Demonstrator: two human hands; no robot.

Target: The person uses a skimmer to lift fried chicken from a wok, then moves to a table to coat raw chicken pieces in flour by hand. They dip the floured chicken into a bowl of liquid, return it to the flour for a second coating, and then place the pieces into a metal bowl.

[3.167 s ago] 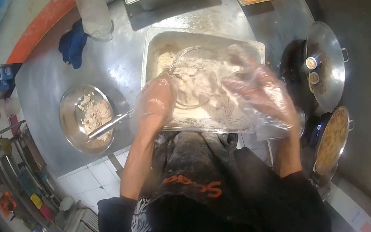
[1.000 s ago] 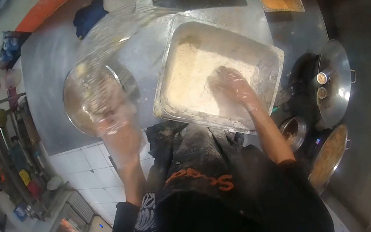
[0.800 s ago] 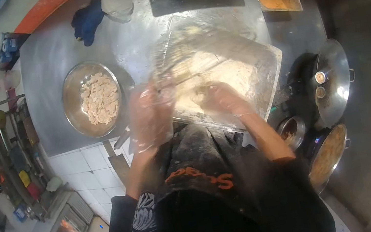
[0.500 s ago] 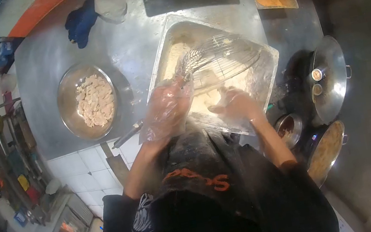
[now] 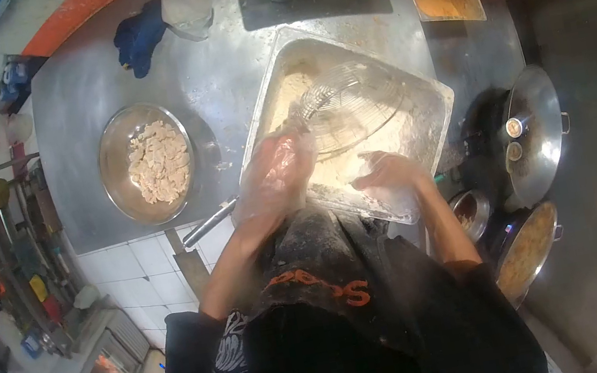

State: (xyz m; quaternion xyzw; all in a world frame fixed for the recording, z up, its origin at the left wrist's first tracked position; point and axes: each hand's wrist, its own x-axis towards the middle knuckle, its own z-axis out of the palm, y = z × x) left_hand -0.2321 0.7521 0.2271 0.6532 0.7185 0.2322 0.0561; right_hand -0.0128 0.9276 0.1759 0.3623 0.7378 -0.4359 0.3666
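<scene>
Both hands [image 5: 279, 164] [image 5: 390, 174] wear clear plastic gloves. Closed around the long handle of a wire strainer [image 5: 359, 100], the left one holds it over the tray [image 5: 438, 110] of flour [image 5: 340, 171]. Its fellow, the right hand, is low over the flour at the tray's near side, fingers partly curled; whether it grips anything I can't tell. Off to the left hand's left, a metal bowl [image 5: 118, 178] of pale, floury pieces [image 5: 160, 163] sits on the counter [image 5: 217, 89].
</scene>
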